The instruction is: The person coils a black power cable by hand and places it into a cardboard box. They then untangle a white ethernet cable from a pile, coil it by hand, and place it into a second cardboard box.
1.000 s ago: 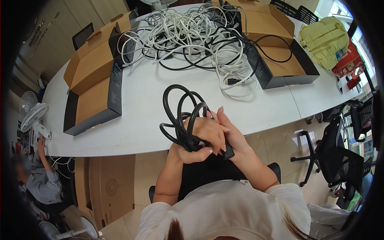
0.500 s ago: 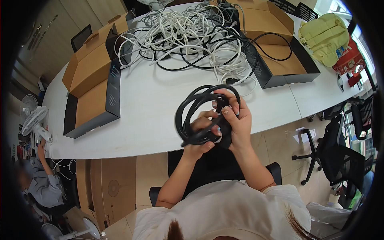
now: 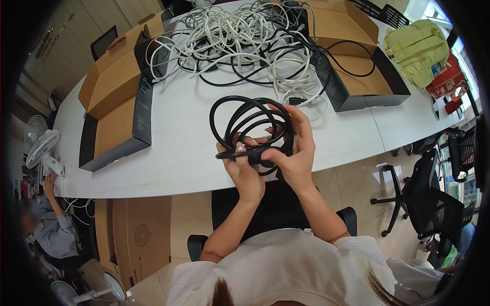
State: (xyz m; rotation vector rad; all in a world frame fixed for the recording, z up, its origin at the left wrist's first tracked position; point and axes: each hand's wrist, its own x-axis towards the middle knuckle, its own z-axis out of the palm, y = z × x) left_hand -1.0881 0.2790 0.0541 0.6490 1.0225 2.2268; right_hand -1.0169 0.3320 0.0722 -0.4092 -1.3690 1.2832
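A coiled black cable (image 3: 236, 108) is held up in front of me, above the near edge of the white table. My left hand (image 3: 247, 176) grips the lower left of the loops, its thumb across the strands. On the right side, my right hand (image 3: 298, 153) is closed around the same coil, thumb pressed near a thick black part that may be a plug. Parts of the fingers of both hands are hidden behind the loops. Beyond the coil lies a big tangle of white, grey and black cables (image 3: 224, 35), with a black connector (image 3: 295, 101) at its near end.
An open black cardboard box (image 3: 140, 115) stands on the left of the white table (image 3: 178, 163). Another open box (image 3: 352, 99) is at the right, a black cable hanging into it. Farther right are a yellow backpack (image 3: 418, 51) and a red bag (image 3: 448, 76). A co-worker (image 3: 53, 234) sits at lower left.
The loops of the black cable have spread and shifted up and left. My left hand has turned, its thumb now on top of the strands; my right thumb has moved lower.
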